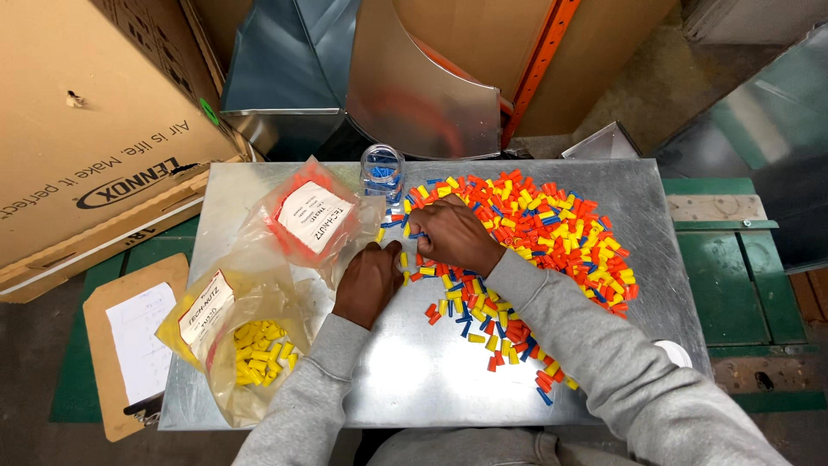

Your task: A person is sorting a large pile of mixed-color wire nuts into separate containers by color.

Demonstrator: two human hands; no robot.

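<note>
Head view looking straight down here, and I've got both hands parked at the near-left edge of a big spread of little plastic wire caps (535,233) in orange, yellow and blue, scattered over the sheet-metal counter (414,380). My right hand (453,235) is curled with the fingertips pinched narrow at the left fringe of the pile, right by a couple of blue caps (397,222); I honestly can't tell whether it's actually got one pinched or is just touching them. My left hand (369,280) sits just beside it, knuckles up, fingers tucked under, close to a lone yellow cap (403,259), and what's inside that fist isn't visible. So the bulk of the pile lies to the right of and beyond both hands, with the right hand clearly the nearer one. Just past the right hand's fingertips stands a small clear jar (382,173) with blue caps in it. Off to my left lie two plastic bags, one holding orange caps (310,216) and one holding yellow caps (250,345), with a clipboard (129,345) further left, off the counter.
</note>
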